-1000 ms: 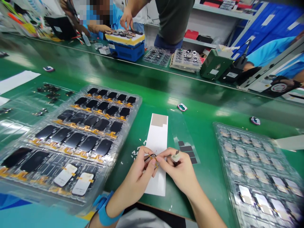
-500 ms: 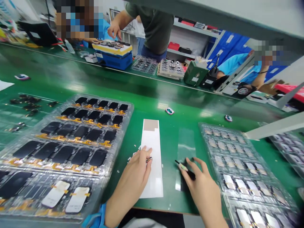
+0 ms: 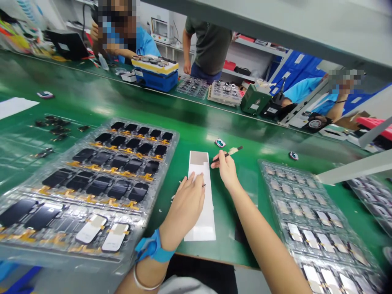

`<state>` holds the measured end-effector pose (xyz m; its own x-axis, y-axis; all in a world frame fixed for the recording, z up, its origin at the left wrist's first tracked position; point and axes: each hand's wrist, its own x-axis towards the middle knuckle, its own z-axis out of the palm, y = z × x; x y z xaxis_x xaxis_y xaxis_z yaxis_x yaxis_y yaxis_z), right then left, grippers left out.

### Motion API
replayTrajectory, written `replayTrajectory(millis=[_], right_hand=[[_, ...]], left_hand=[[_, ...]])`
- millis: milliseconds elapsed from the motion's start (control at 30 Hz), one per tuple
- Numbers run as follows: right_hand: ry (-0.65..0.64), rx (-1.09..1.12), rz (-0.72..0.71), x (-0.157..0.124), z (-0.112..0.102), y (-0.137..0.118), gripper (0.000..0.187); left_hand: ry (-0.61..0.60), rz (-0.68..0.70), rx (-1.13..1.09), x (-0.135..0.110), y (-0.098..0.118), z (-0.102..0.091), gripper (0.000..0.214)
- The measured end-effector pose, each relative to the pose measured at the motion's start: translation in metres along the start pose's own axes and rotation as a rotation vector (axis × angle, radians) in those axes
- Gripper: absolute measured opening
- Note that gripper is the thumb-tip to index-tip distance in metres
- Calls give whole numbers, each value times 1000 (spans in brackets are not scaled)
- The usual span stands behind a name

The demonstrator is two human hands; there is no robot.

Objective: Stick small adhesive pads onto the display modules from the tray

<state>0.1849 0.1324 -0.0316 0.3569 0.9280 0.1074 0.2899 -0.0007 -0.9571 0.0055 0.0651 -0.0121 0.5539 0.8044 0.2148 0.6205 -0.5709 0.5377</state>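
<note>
Over white paper strip (image 3: 206,220) — left hand (image 3: 185,209) flat on it | right hand (image 3: 225,169) pinching dark stick (image 3: 227,154), apart

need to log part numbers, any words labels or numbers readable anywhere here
Nothing can be read. The white label on the blue case, the white label on the green unit and the white labels on the blue panels are too small and blurred to read.

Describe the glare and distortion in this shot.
In the head view, bright glare streaks the green workbench and the plastic tray; wide-angle distortion slants and stretches the frame's edges; the left hand and right hand look fairly sharp.
</note>
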Motion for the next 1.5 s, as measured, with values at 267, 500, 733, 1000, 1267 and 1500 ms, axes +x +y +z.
replayTrajectory(millis=[267,500,733,1000,1267,1500], right_hand=[[-64,194,72,6,8,30,29],[-92,250,89,7,10,33,28],[-72,265,102,6,11,31,27],[-102,334,115,2,9,15,21],[5,443,3,-28,-25,-53,36],[212,573,-122,-106,-18,-61,25]], left_hand=[[-48,-16,84,3,-6,7,27],[-64,-22,96,3,-7,8,26],[-69,-36,59,3,-7,8,27],[-42,-69,-61,3,-4,6,20],[106,-174,-338,10,2,-5,9],[104,-271,-1167,14,20,-9,6]])
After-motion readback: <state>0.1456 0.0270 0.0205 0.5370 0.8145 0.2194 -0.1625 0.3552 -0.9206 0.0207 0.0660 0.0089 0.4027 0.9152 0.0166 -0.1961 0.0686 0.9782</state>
